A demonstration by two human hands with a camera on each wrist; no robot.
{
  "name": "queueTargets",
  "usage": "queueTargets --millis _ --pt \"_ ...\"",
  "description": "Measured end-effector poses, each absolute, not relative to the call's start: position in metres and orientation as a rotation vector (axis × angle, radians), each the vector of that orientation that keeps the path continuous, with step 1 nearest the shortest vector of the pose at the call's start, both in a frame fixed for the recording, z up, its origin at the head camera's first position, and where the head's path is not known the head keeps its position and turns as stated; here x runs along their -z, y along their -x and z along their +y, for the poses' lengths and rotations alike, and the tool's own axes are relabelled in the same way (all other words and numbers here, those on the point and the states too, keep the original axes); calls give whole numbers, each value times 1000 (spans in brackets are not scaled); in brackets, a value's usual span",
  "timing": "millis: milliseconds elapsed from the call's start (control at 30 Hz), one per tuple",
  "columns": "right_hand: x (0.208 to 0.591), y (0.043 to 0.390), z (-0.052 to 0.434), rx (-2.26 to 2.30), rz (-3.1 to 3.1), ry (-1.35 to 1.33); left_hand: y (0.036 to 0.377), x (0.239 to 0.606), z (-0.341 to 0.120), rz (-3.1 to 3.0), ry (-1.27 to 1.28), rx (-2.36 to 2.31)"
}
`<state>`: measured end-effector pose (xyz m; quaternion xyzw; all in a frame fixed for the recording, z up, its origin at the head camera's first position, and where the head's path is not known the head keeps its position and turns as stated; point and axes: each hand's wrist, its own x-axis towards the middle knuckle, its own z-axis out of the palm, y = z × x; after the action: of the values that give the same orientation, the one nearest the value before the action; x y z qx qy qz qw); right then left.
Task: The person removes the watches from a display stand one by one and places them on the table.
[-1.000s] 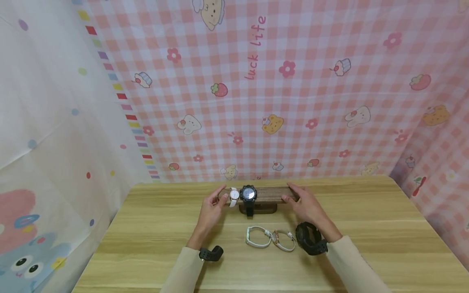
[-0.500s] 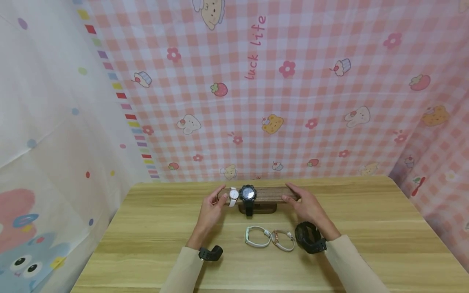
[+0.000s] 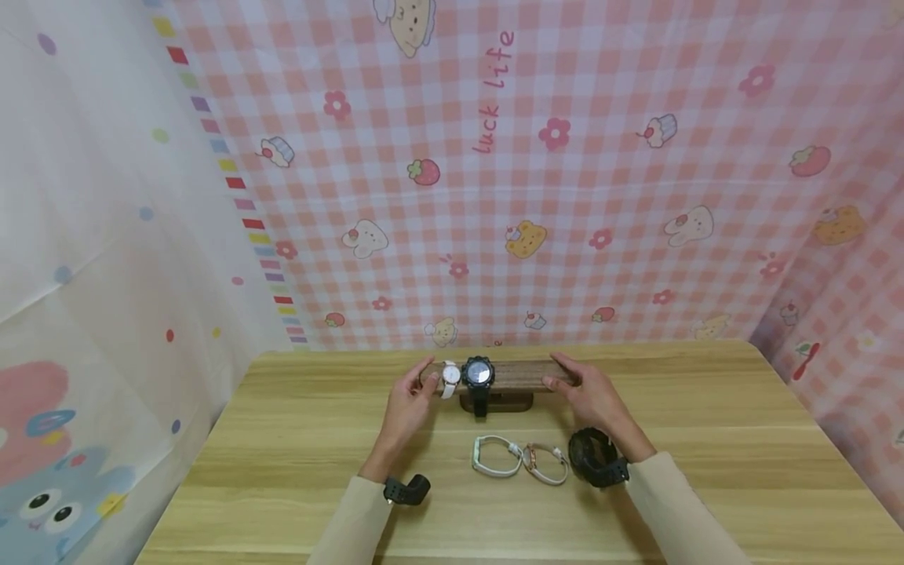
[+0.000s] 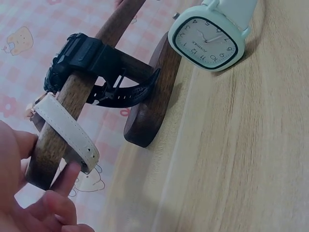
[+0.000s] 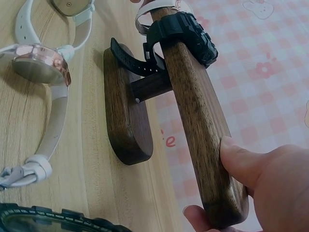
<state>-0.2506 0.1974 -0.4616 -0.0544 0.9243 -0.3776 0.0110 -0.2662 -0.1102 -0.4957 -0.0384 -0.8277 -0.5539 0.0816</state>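
Observation:
A dark wooden watch stand (image 3: 519, 377) stands near the table's back, its crossbar raised on a short post over an oval base (image 5: 128, 116). My left hand (image 3: 407, 399) grips the bar's left end, beside a white-strapped watch (image 3: 450, 377) looped on it. Right of that watch, a chunky black watch (image 3: 479, 375) hangs on the bar, its strap end reaching down to the base. My right hand (image 3: 589, 396) grips the bar's right end, thumb (image 5: 241, 159) on its side in the right wrist view.
In front of the stand lie a mint-green watch (image 4: 210, 38) and a rose-gold watch (image 5: 41, 65) with a pale strap. Another black watch (image 3: 589, 455) lies beside my right wrist. A pink checked cloth (image 3: 565, 180) hangs behind the wooden table (image 3: 282, 455).

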Motion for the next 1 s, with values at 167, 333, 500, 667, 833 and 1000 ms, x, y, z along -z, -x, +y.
queueTargets --millis 167,333,500,667,833,1000 --pt "461 250 197 1202 2872 141 265 492 -109 -2505 94 1576" --pt "461 250 196 1213 2879 148 263 487 -108 -2475 86 1535" --pt "460 249 196 1235 2882 160 261 479 -106 -2406 101 1461" --pt "459 249 196 1250 2872 160 259 470 -101 -2393 211 1388" --pt "459 249 197 1235 2871 172 256 466 -96 -2463 281 1362" --pt "458 250 197 1199 2869 176 255 465 -93 -2513 263 1323"
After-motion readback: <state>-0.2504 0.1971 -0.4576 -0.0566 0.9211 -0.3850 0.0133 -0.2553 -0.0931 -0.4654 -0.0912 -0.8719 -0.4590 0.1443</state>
